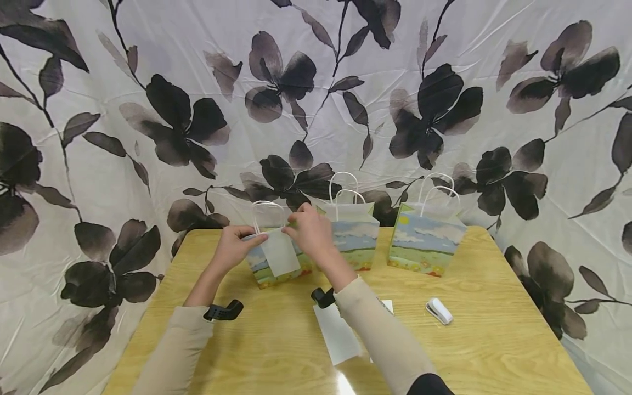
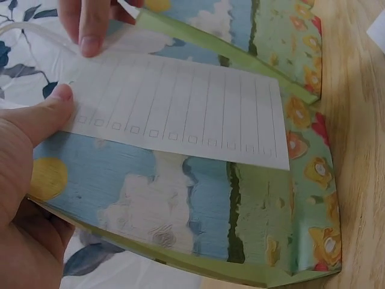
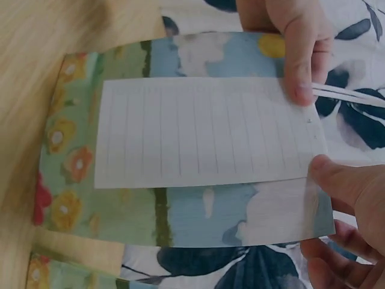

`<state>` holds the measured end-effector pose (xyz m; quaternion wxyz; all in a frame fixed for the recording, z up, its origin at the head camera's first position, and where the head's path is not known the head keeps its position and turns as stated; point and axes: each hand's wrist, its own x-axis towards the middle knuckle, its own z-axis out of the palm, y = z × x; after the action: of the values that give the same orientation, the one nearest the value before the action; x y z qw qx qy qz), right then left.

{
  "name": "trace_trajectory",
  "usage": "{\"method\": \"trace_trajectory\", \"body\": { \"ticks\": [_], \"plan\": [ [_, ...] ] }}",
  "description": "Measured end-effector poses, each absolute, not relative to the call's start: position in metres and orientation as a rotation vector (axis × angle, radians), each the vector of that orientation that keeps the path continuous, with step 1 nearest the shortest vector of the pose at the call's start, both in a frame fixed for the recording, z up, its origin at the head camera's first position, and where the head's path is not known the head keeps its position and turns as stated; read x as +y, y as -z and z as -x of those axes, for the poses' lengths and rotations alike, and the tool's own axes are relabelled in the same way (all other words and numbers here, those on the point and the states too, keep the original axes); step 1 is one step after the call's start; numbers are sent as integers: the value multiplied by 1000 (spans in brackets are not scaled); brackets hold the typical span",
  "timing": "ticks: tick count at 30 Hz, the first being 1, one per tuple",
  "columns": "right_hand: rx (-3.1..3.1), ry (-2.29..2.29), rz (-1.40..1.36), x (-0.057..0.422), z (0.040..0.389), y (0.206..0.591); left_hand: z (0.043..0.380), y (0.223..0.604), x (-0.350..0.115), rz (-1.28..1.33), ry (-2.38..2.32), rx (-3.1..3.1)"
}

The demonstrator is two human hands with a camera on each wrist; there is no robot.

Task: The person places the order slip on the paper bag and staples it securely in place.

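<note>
A small paper gift bag (image 1: 259, 269) with a painted sky and flower meadow stands at the table's back left, its white handles up. Flat on its front lies a lined checklist sheet (image 2: 174, 108), top edge near the bag's rim. My left hand (image 1: 234, 246) pinches the sheet's upper left corner and the rim, thumb in front, fingers behind. At the opposite upper corner, my right hand (image 1: 312, 230) pinches sheet and bag, its thumb (image 3: 328, 171) on the paper's edge and its other fingers partly hidden behind the bag.
Two more matching bags, a middle one (image 1: 353, 241) and a right one (image 1: 427, 241), stand along the back of the table (image 1: 266, 340). A white stapler (image 1: 438, 311) lies front right. White paper (image 1: 338, 334) lies under my right forearm. Floral cloth (image 1: 355, 137) hangs behind.
</note>
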<state>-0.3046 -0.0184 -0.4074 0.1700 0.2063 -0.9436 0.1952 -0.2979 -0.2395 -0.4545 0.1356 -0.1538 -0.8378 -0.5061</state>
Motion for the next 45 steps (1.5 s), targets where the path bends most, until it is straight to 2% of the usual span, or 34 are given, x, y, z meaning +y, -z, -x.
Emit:
{"method": "trace_trajectory", "body": {
  "ticks": [12, 19, 32, 38, 45],
  "plan": [
    [-2684, -546, -565, -26, 301, 408, 285, 450, -248, 463, 1503, -2469],
    [-2651, -529, -588, -29, 302, 411, 264, 425, -235, 465, 1351, -2499],
    [-2628, -545, -592, -24, 308, 411, 294, 450, -245, 483, 1319, -2463],
    [-2549, -649, -714, 2, 296, 404, 299, 450, -243, 490, 1270, -2473],
    [-2312, -799, -784, 76, 263, 400, 301, 450, -245, 436, 1284, -2502]
  ]
}}
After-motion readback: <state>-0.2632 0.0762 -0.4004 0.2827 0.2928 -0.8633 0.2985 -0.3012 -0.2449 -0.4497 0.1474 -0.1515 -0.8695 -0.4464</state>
